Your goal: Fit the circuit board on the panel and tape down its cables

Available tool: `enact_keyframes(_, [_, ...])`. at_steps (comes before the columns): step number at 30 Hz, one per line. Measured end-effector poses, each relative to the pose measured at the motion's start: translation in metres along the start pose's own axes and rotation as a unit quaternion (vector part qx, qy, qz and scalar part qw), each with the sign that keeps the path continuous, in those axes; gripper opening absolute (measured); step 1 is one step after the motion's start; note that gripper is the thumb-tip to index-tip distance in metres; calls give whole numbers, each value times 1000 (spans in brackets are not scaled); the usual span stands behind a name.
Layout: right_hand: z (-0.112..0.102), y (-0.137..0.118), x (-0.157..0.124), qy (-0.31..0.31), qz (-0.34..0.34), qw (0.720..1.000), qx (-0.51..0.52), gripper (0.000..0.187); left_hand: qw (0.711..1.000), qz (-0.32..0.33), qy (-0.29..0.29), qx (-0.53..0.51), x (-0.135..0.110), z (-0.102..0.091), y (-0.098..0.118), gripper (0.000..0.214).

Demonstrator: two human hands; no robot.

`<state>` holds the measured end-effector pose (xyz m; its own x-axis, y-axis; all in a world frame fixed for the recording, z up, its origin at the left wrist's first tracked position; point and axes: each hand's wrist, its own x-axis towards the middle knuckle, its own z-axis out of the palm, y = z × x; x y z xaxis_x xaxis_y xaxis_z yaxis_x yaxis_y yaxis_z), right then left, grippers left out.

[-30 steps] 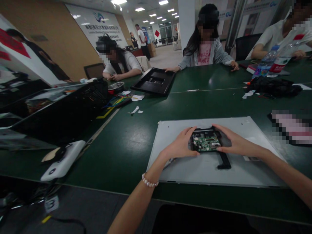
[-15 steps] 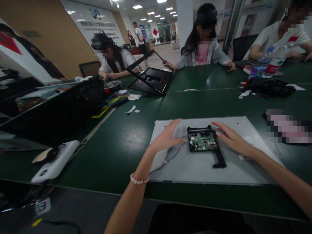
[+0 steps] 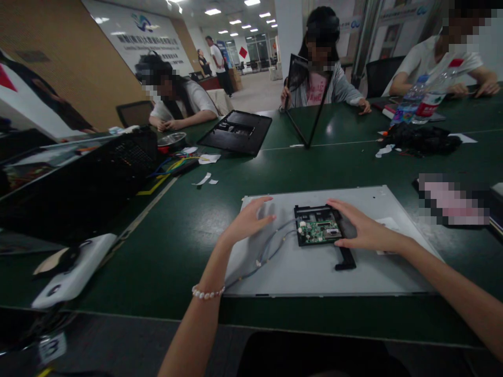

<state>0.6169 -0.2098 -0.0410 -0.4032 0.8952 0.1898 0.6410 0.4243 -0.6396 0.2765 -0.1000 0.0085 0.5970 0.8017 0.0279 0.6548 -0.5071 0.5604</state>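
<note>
A black plastic bracket (image 3: 346, 259) with a green circuit board (image 3: 314, 231) lies on a flat silvery-grey panel (image 3: 283, 275). Thin grey cables (image 3: 271, 248) run from the board's left side over the panel. My left hand (image 3: 245, 222), a beaded bracelet (image 3: 208, 293) at its wrist, hovers above the panel's left part with fingers apart and nothing in it. At the bracket's right side, my right hand (image 3: 361, 228) spreads its thumb and fingers around the corner; the fingertips seem to touch its upper and lower edges.
Across the green table (image 3: 176, 209), a person holds up a thin black frame (image 3: 308, 120) beside a black back cover (image 3: 239, 132). A large black screen (image 3: 78, 183) and a white device (image 3: 74, 269) are at left. Bottles (image 3: 428, 102) and a black bundle (image 3: 424, 140) stand at right.
My right hand has moved closer round the bracket's right side. My left hand has drawn back leftward from the board. Across the table, the person has lifted the black frame upright, off the cover.
</note>
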Motion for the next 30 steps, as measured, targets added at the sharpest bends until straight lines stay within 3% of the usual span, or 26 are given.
enact_keyframes(3, [-2, -3, 1, 0, 9, 1000, 2, 94, 997, 20, -53, 45, -2, 5, 0, 77])
enact_keyframes(8, [-3, -6, 0, 1, 17, 1000, 1, 90, 978, -7, -165, 128, -9, 13, 1, 104])
enact_keyframes(18, [-3, -1, -4, -6, 21, 1000, 0, 91, 971, 3, -195, 136, -12, 16, 5, 110])
enact_keyframes(21, [-2, 1, -5, -6, 15, 1000, -6, 93, 982, 2, -159, 102, -9, 10, -2, 91])
enact_keyframes(25, [0, 2, -5, 1, 10, 1000, -9, 93, 993, -20, -20, 111, 6, -10, -29, 64])
enact_keyframes(27, [1, 2, -5, 2, 13, 1000, -9, 92, 983, -68, 49, 166, 17, -23, -49, 57])
enact_keyframes(30, [1, 1, -5, 4, 19, 1000, -6, 91, 950, -162, 101, 247, 31, -43, -81, 51])
